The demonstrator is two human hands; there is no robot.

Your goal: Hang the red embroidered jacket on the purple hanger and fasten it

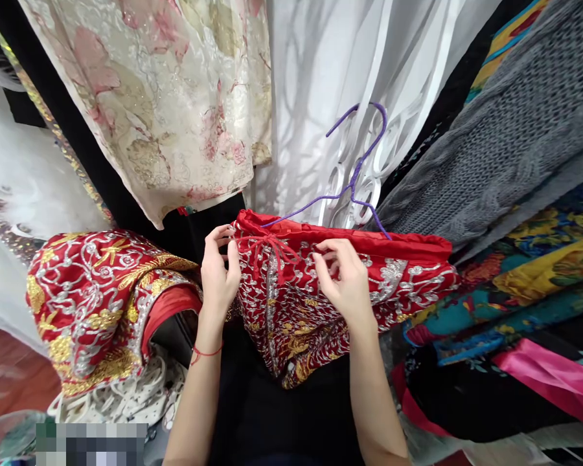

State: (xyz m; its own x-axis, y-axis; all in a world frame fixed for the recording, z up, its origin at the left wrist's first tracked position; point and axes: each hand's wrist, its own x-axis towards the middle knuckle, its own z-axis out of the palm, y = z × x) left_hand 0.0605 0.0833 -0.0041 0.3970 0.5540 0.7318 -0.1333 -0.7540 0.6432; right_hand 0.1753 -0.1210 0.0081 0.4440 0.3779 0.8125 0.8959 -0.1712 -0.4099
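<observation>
A red garment with silver and gold embroidery [291, 310] hangs folded over a purple hanger [354, 175] in front of me. A thin red drawstring [265, 249] runs along its waistband. My left hand [218, 272] pinches the drawstring at the band's left end, fingers closed. My right hand [342, 278] rests on the embroidered cloth to the right, fingertips pinched on the fabric near the string. A red thread bracelet circles my left wrist.
A matching red embroidered piece [97, 298] lies at the left over white hangers [121, 395]. A floral cream garment [175, 97] and white sheer cloth [330, 77] hang behind. Grey knit [505, 136] and colourful floral fabrics [529, 278] crowd the right.
</observation>
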